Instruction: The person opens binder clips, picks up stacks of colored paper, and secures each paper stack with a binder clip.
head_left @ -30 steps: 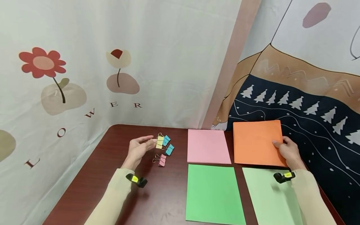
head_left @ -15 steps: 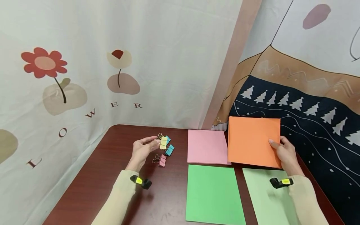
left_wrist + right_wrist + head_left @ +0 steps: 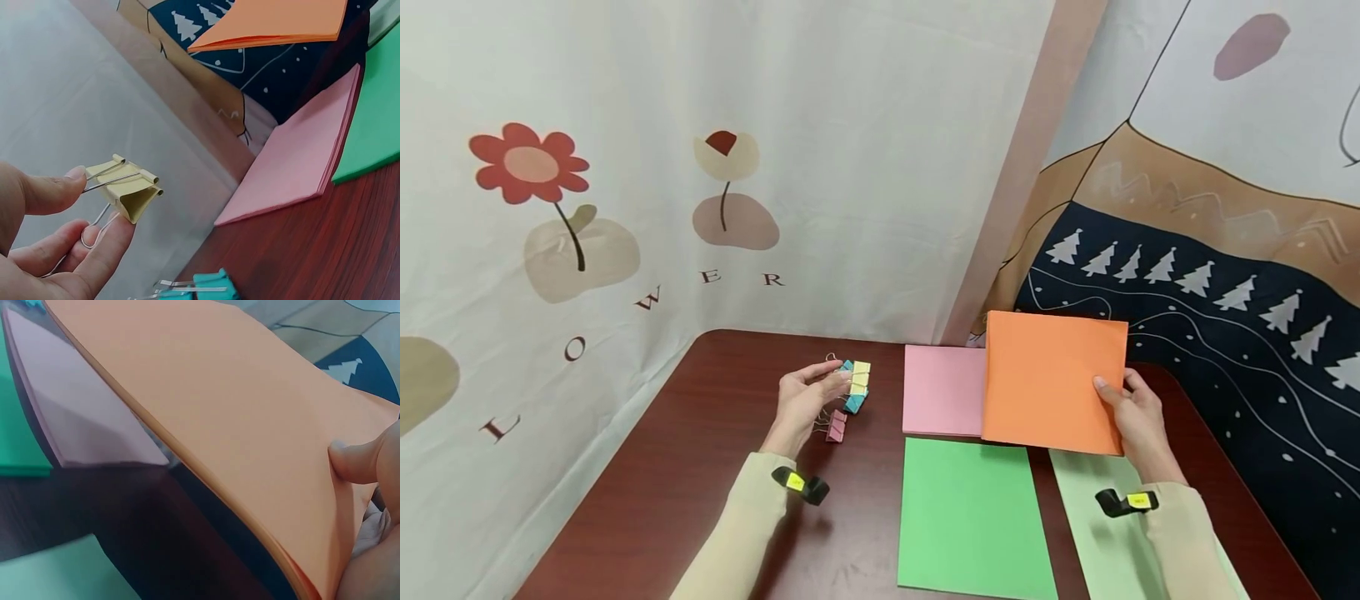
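Observation:
Between thumb and fingers, my left hand pinches a yellow binder clip by its wire handles, raised above the table. Under it lie two teal binder clips and a pink binder clip. My right hand grips the right edge of a stack of orange paper, thumb on top. That stack is held up off the table and overlaps part of the pink paper stack in the head view. Its loose sheet edges show in the right wrist view.
A bright green paper stack lies in front of the pink one. Pale green paper is to its right, partly under my right forearm. The dark wood table meets a printed curtain at the back.
Off the table's right side, the orange paper has moved left until it overlaps the pink stack. The yellow clip has moved right, away from its spot beside the teal clips.

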`<action>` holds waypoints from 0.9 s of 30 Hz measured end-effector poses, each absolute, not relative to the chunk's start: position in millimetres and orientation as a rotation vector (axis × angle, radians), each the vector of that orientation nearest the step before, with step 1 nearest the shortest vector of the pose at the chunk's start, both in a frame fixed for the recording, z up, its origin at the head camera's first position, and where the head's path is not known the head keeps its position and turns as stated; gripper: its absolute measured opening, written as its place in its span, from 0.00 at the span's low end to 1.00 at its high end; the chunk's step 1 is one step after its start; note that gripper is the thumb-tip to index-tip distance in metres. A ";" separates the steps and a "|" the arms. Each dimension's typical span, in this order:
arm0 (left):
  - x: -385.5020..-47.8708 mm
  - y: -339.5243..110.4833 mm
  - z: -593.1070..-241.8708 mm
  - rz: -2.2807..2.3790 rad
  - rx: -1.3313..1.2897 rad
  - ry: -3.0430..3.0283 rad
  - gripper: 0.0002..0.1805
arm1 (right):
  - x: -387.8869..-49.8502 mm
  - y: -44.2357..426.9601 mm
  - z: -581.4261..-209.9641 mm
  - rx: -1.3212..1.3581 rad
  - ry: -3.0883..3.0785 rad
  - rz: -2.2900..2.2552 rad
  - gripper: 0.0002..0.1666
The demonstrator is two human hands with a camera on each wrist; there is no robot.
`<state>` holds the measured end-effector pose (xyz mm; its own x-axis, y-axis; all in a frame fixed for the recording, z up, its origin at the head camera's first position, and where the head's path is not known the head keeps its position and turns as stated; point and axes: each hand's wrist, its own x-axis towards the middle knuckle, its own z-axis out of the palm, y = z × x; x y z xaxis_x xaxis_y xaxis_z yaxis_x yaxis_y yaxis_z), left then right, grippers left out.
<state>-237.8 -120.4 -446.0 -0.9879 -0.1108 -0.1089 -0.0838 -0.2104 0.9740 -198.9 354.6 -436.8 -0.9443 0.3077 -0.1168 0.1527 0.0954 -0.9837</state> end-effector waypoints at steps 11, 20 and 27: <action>-236.5 -93.8 -444.9 -2.468 0.216 -1.904 0.19 | -194.5 333.5 -438.6 -0.439 -2.157 2.074 0.18; -237.0 -75.8 -448.7 -2.453 0.218 -1.931 0.17 | -192.9 323.4 -443.0 -0.428 -2.112 2.126 0.21; -237.3 -65.0 -455.7 -2.537 0.187 -1.785 0.18 | -194.7 311.3 -443.0 -0.397 -2.084 2.161 0.19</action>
